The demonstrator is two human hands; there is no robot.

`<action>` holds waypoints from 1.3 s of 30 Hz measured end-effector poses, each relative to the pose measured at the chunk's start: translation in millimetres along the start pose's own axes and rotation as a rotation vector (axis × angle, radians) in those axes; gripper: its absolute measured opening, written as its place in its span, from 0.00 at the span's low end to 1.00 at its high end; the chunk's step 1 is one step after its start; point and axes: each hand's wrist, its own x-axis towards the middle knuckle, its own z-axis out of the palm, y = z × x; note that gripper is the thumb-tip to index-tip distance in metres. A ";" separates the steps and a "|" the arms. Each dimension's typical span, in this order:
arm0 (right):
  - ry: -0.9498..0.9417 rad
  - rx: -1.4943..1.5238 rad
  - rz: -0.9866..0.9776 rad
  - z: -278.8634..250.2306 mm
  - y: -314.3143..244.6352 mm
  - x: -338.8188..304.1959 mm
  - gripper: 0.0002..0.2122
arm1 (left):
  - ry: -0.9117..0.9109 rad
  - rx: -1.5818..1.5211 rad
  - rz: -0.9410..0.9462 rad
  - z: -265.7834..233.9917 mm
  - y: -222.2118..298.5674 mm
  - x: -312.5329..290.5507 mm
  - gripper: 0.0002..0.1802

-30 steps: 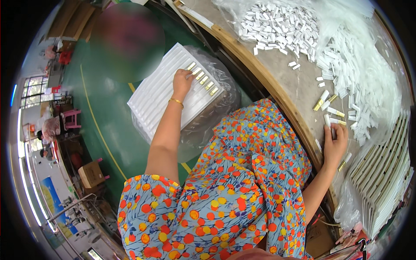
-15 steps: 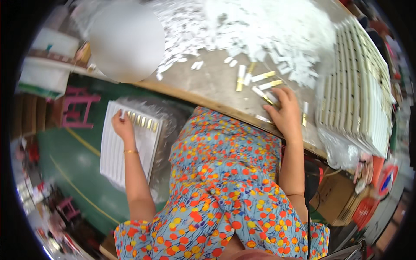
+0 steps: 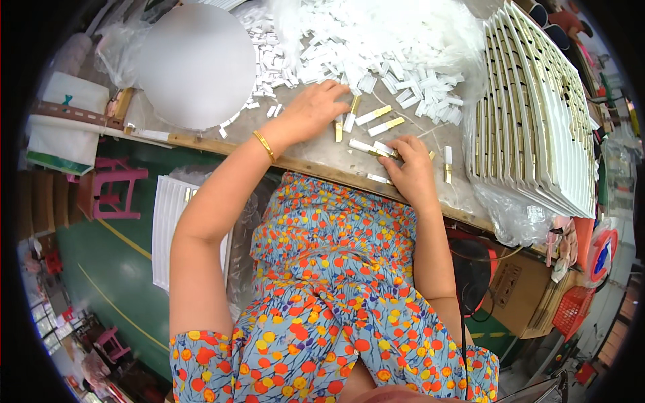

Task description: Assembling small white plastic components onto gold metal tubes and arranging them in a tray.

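My left hand (image 3: 310,113) reaches over the table, fingers stretched out and apart, the tips beside an upright-lying white-and-gold stick (image 3: 338,129). Whether it touches that stick is hard to see. Close to the table's front edge, my right hand (image 3: 411,171) has thumb and fingertips around the end of a small white piece (image 3: 384,148). Several more slim white-and-gold pieces lie between and around the hands, among them one (image 3: 386,126) above my right hand and one (image 3: 448,164) to its right.
A large heap of small white pieces (image 3: 376,47) covers the back of the table. White trays with gold pieces (image 3: 531,121) stand stacked at the right. Left of my lap is a white slotted tray (image 3: 168,228), partly behind my left arm. A pink stool (image 3: 119,185) stands beyond it.
My left hand has left the slotted tray and come up onto the table beside the white-and-gold pieces. My right hand stays at the same group, its fingertips now around a piece.
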 end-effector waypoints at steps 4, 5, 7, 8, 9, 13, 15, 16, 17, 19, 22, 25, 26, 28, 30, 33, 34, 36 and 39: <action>0.014 -0.006 -0.010 1.8 2.1 -0.5 0.12 | -0.082 0.131 0.146 -14.6 -2.2 -1.6 0.08; 0.014 -0.001 -0.005 3.1 2.3 -0.7 0.12 | -0.088 0.130 0.148 -17.4 -3.9 -3.6 0.08; 0.026 0.011 0.015 5.8 1.2 0.9 0.12 | -0.202 0.158 0.122 -23.4 -7.7 -12.4 0.07; 0.019 0.021 0.015 7.2 -0.2 1.5 0.12 | -0.210 0.158 0.114 -25.2 -10.4 -20.4 0.07; 0.016 0.013 0.009 7.8 0.0 2.2 0.12 | -0.182 0.113 0.063 -25.3 -12.6 -28.8 0.08; -0.022 0.000 0.005 6.8 -4.8 1.4 0.12 | 0.057 -0.048 -0.148 -46.9 2.6 -64.7 0.11; -0.014 -0.033 0.015 4.3 -2.7 0.6 0.12 | 0.157 -0.070 -0.293 -63.9 8.4 -88.2 0.11; -0.026 -0.041 0.043 2.5 -1.7 -2.1 0.12 | 0.269 -0.106 -0.403 -75.0 10.1 -106.4 0.11; -0.046 -0.022 0.073 1.0 -3.8 -3.2 0.12 | 0.335 -0.084 -0.546 -84.0 4.8 -132.7 0.10; -0.070 -0.033 0.079 -4.7 -5.4 -3.3 0.12 | 0.519 -0.063 -0.839 -107.1 -4.3 -190.5 0.08; -0.084 -0.043 0.034 -7.6 -5.0 -2.1 0.12 | 0.459 0.187 -1.276 -122.0 -17.9 -321.3 0.07; -0.088 -0.069 0.037 -5.6 -14.2 4.6 0.11 | 0.074 0.352 -1.477 -93.6 -18.2 -417.4 0.09; -0.080 -0.085 0.053 -5.9 -15.6 2.8 0.11 | -0.032 0.345 -1.473 -84.4 -18.2 -433.7 0.10; -0.099 -0.049 0.086 -3.8 -13.9 1.7 0.11 | -0.114 0.322 -1.513 -71.2 -20.8 -428.8 0.11; -0.097 -0.080 0.051 -2.5 -15.5 2.1 0.11 | -0.215 0.326 -1.533 -52.7 -28.6 -433.8 0.10; -0.105 -0.065 0.060 -1.4 -14.6 2.2 0.11 | -0.236 0.306 -1.560 -41.4 -38.8 -436.1 0.09; -0.104 -0.069 0.061 -1.8 -13.7 2.4 0.11 | -0.227 0.309 -1.564 -38.1 -40.8 -438.7 0.08; -0.103 -0.078 0.051 -3.1 -11.2 3.1 0.11 | -0.233 0.293 -1.553 -33.2 -42.9 -440.0 0.08; -0.111 -0.085 0.051 -8.9 -8.2 1.9 0.11 | -0.260 0.304 -1.530 -24.7 -44.9 -438.9 0.07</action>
